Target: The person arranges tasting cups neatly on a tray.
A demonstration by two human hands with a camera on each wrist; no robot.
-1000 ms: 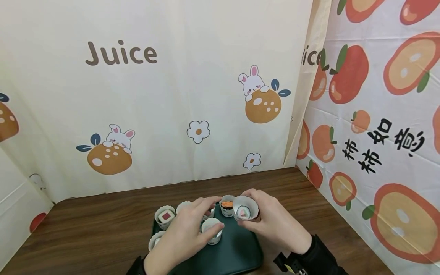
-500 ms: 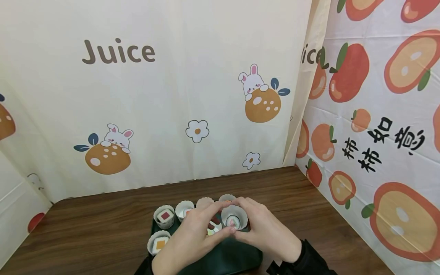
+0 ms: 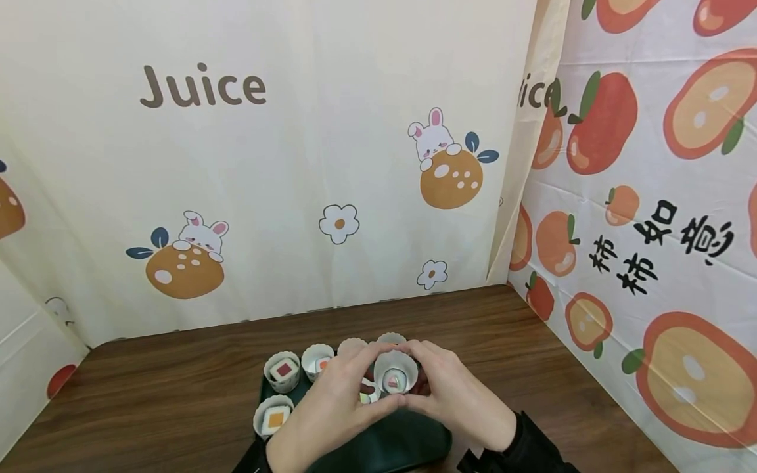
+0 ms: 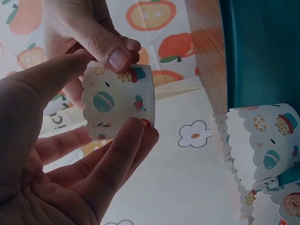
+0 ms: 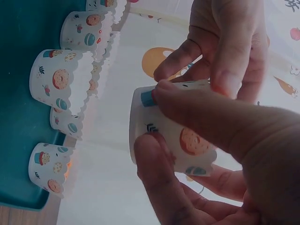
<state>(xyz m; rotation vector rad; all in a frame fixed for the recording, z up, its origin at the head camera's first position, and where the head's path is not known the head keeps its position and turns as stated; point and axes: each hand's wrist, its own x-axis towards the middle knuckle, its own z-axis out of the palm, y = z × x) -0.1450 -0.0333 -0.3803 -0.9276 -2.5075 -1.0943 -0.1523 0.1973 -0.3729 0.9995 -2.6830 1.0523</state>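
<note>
A paper baking cup (image 3: pixel 397 358) with a scalloped rim and printed cakes and donuts is held between both hands above the tray's right side. Inside it sits a small round piece like a sushi roll (image 3: pixel 395 381), white with a pink and green centre. My right hand (image 3: pixel 458 394) grips the cup's side, thumb and fingers curled against its wall in the right wrist view. From the other side my left hand (image 3: pixel 340 401) holds it too, fingertips near its base and thumb near the rim in the left wrist view. In the head view the thumbs meet before the cup.
The dark green tray (image 3: pixel 408 440) lies on a brown wooden table (image 3: pixel 171 394). Several similar cups with sushi-like pieces stand along its left and back, among them a left-hand cup (image 3: pixel 285 387) and a back cup (image 3: pixel 391 337). Printed cloths hang behind and at the right.
The right hand has brought the cup left, toward the left hand. The left hand, which was over another cup on the tray, has come right and now holds this cup too.
</note>
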